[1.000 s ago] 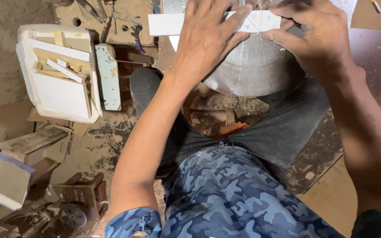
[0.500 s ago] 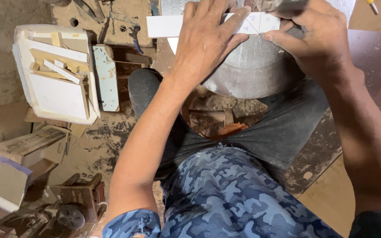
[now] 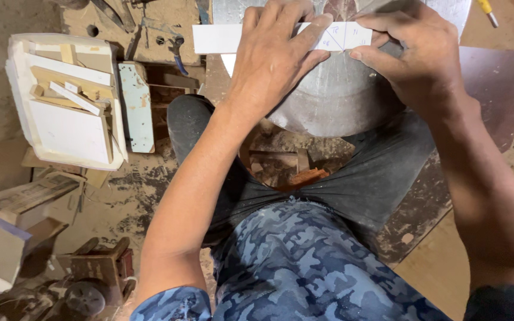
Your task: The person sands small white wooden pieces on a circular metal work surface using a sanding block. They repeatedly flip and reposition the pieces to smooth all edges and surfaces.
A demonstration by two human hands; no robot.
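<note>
A long white strip (image 3: 215,38) with pencilled lines near its right end lies across the top of a round grey metal disc (image 3: 340,95). My left hand (image 3: 272,56) lies flat over the middle of the strip, fingers spread, pressing it down. At the strip's right end, my right hand (image 3: 423,65) has fingers curled over the top edge and one fingertip at the lower edge by the pencil marks. Whether it also holds a tool is hidden. My legs, in dark trousers, straddle the disc.
A white tray of wood offcuts (image 3: 66,101) and a pale blue board (image 3: 137,107) lie at the left. Blue-handled pliers (image 3: 176,50) rest on a dusty block. A yellow-handled tool (image 3: 486,12) is at the top right, a dark board (image 3: 495,83) beneath it, and a power tool (image 3: 84,291) at the bottom left.
The view has shifted slightly. A grey metal object that showed above my right hand half a second ago is out of sight. Both hands stay on the strip.
</note>
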